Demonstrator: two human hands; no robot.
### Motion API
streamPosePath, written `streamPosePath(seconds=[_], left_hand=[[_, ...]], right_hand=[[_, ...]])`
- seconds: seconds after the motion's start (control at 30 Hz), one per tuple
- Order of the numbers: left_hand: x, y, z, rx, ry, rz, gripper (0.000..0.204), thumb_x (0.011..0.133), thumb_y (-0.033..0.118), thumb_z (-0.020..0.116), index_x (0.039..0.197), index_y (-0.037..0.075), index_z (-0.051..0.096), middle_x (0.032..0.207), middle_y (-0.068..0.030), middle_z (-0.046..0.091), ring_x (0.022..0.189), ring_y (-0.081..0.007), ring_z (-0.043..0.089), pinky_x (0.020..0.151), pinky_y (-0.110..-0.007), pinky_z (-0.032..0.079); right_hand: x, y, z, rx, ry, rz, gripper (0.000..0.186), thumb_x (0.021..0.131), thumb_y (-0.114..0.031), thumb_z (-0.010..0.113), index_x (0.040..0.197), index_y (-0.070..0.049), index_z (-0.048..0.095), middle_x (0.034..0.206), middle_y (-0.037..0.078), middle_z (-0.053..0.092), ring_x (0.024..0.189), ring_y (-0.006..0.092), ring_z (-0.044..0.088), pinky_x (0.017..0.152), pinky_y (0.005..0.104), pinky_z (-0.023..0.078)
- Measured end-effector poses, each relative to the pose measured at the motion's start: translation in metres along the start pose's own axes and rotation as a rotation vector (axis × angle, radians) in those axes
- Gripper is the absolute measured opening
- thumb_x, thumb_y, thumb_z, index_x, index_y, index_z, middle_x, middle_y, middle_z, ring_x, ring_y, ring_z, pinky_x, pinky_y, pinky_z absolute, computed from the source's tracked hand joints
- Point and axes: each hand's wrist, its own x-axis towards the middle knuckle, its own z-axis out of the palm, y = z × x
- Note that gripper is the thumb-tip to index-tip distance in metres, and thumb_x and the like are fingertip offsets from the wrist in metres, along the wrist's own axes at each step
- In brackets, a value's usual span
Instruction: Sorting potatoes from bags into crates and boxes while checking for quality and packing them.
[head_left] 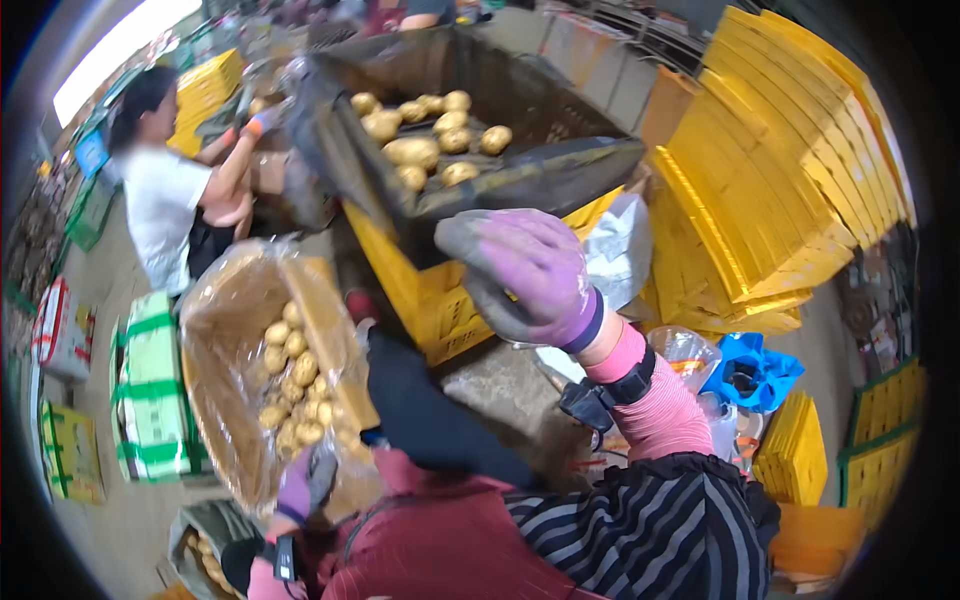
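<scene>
My right hand (515,275), in a purple and grey glove, is raised just before the black-lined crate (610,160) of potatoes (410,150). Its fingers are curled together; whatever they hold, if anything, is hidden. Low on the left, my left hand (305,485), similarly gloved, grips the near edge of a cardboard box (215,370) with a clear plastic liner and potatoes (295,375) inside. The black-lined crate rests on yellow crates (445,320).
A co-worker (175,190) in a white top works at the left. Stacked yellow crates (750,180) fill the right, near a blue bag (750,375). Green-strapped cartons (150,390) stand left; a sack of potatoes (200,550) is at lower left.
</scene>
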Motion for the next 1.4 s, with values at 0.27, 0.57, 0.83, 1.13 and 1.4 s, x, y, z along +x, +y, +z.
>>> streamPosePath(seconds=[0.27, 0.57, 0.83, 1.13, 1.4], left_hand=[[-0.018, 0.060, -0.071, -0.774, 0.199, 0.546, 0.050, 0.108, 0.040, 0.044, 0.134, 0.000, 0.057, 0.123, -0.0087, 0.066, 0.112, -0.0184, 0.063, 0.096, -0.031, 0.049], [-0.045, -0.007, -0.187, -1.254, 0.465, 0.617, 0.061, 0.106, 0.046, 0.043, 0.143, -0.002, 0.045, 0.134, -0.0206, 0.059, 0.124, -0.0301, 0.059, 0.106, -0.040, 0.048], [-0.044, -0.015, -0.211, -1.203, 0.458, 0.680, 0.055, 0.107, 0.038, 0.043, 0.141, -0.005, 0.048, 0.131, -0.0201, 0.062, 0.120, -0.0267, 0.060, 0.106, -0.039, 0.046], [-0.070, 0.023, -0.192, -0.883, 0.803, 0.457, 0.064, 0.103, 0.045, 0.051, 0.141, -0.006, 0.045, 0.124, -0.0195, 0.063, 0.111, -0.0259, 0.065, 0.099, -0.036, 0.050], [-0.071, 0.002, -0.209, 0.350, 1.015, 0.601, 0.058, 0.103, 0.038, 0.053, 0.137, -0.009, 0.050, 0.121, -0.0201, 0.066, 0.109, -0.0247, 0.067, 0.097, -0.035, 0.052]], right_hand=[[0.052, -0.076, 0.063, 0.199, -0.142, -0.195, 0.046, 0.072, -0.010, 0.072, 0.117, -0.006, 0.068, 0.114, 0.013, 0.072, 0.103, 0.0321, 0.070, 0.088, 0.0410, 0.055], [0.081, -0.145, 0.224, 0.473, -0.590, -0.147, 0.036, 0.091, -0.019, 0.066, 0.126, -0.011, 0.064, 0.107, 0.016, 0.071, 0.096, 0.0358, 0.068, 0.083, 0.0440, 0.056], [0.037, -0.184, 0.443, 0.461, -1.647, -0.108, 0.063, 0.089, -0.042, 0.061, 0.143, -0.012, 0.052, 0.132, 0.022, 0.063, 0.122, 0.0371, 0.060, 0.103, 0.0440, 0.048], [-0.063, -0.251, 0.524, 0.119, -1.797, -0.267, 0.083, 0.075, -0.047, 0.079, 0.132, 0.005, 0.047, 0.126, 0.026, 0.064, 0.113, 0.0385, 0.065, 0.093, 0.0455, 0.053], [-0.057, -0.197, 0.543, 0.644, -1.700, 0.264, 0.074, 0.084, -0.022, 0.069, 0.150, -0.004, 0.040, 0.111, 0.018, 0.069, 0.098, 0.0258, 0.069, 0.086, 0.0351, 0.054]])
